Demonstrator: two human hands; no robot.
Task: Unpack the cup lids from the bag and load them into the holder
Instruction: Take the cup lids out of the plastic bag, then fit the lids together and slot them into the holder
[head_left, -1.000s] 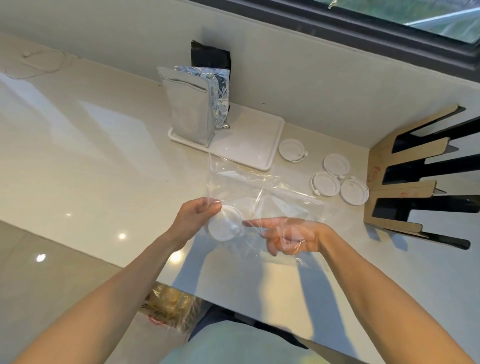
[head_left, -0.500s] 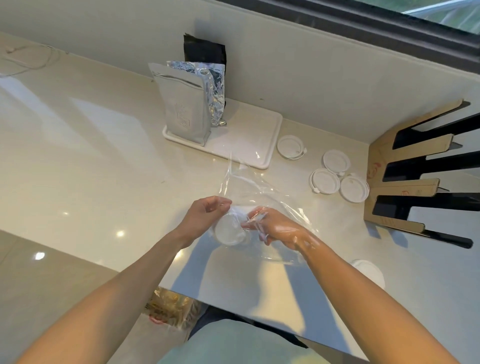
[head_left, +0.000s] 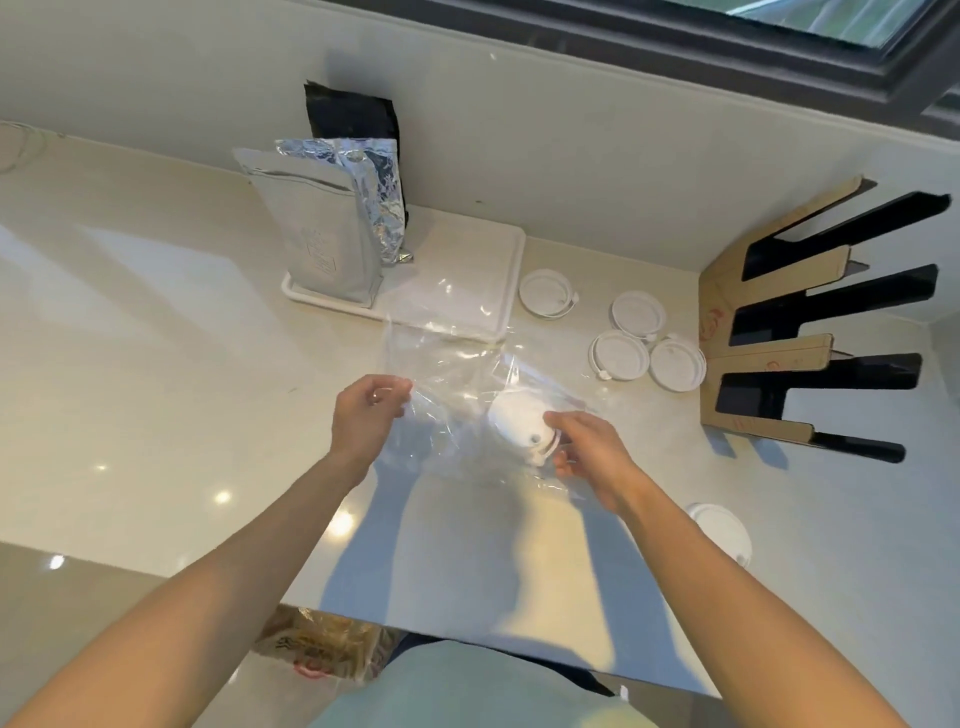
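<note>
While a lone white cup lid lies flat near the front edge of the pale countertop, just right of the right forearm, both hands work above the surface. The left hand has its fingers curled together, pinching one side of a clear plastic bag. The right hand has its fingers closed on a white lid at the bag's other side (whether the film lies between fingers and lid I cannot tell). Beyond the hands, four more lids rest flat on the counter: one lid just beside a white tray, and a cluster of three lids near the holder. The lid holder, a tan and black slotted rack, stands at the right against the wall. On the tray's left end a silver foil pouch stands upright, a crumpled foil bag behind it.
</note>
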